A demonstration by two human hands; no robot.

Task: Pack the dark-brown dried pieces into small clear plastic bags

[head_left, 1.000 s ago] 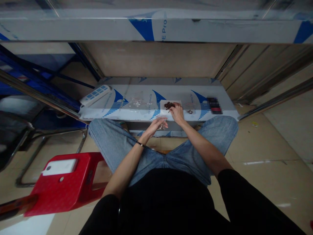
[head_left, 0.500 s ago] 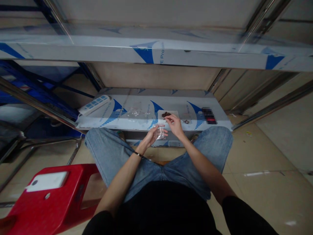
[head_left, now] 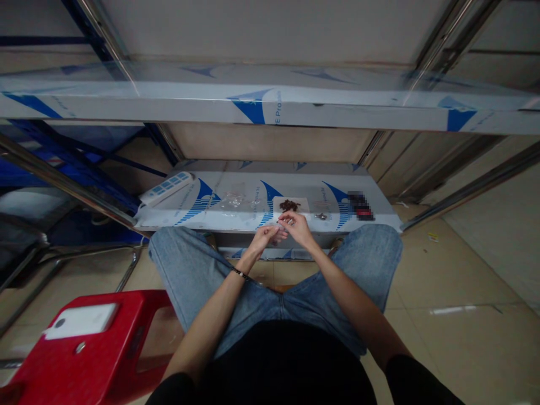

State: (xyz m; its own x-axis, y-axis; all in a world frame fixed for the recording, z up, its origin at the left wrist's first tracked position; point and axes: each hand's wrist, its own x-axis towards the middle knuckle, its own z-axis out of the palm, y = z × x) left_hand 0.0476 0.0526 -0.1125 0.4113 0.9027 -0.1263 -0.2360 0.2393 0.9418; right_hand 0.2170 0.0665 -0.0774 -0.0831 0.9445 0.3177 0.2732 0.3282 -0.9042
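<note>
My left hand [head_left: 265,237] is closed on a small clear plastic bag [head_left: 278,238], held just in front of the shelf's edge. My right hand [head_left: 295,227] meets it at the top of the bag, thumb and fingers pinched together. Whatever is in that pinch is too small to make out. Right behind the hands, a heap of small dark brown pieces [head_left: 290,205] lies on a white square sheet or tray [head_left: 304,207]. A little cluster of shiny bits [head_left: 321,216] lies to the right of it.
Crumpled clear plastic [head_left: 234,198] and a white power strip [head_left: 167,188] lie on the left of the film-covered shelf [head_left: 228,220]. A blurred-out dark item [head_left: 360,206] is at its right. An upper shelf [head_left: 185,109] crosses above. A red stool [head_left: 63,360] bears a white phone-like device [head_left: 82,320].
My right hand has come from the brown heap toward me and left, to the top of the bag. My left hand keeps the bag. The view has tilted slightly.
</note>
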